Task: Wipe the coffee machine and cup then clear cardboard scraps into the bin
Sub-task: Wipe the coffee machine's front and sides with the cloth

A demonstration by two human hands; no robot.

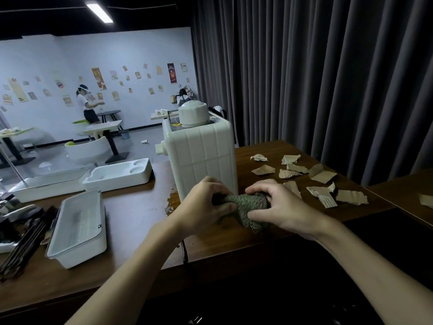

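A white coffee machine [201,153] with a domed lid stands on the brown wooden table [131,221]. Just in front of its base, both hands hold a grey-green textured cloth [246,205]. My left hand [206,205] grips the cloth's left end. My right hand [278,207] grips its right part, fingers curled over it. Several torn cardboard scraps [323,177] lie on the table to the right of the machine. No cup or bin is clearly seen near me.
A white perforated tray [79,228] lies left of my hands, with two more white trays [117,174] behind it. Dark utensils [21,242] lie at the far left. A stain [172,200] marks the table by the machine. Grey curtains hang behind; a person stands far off.
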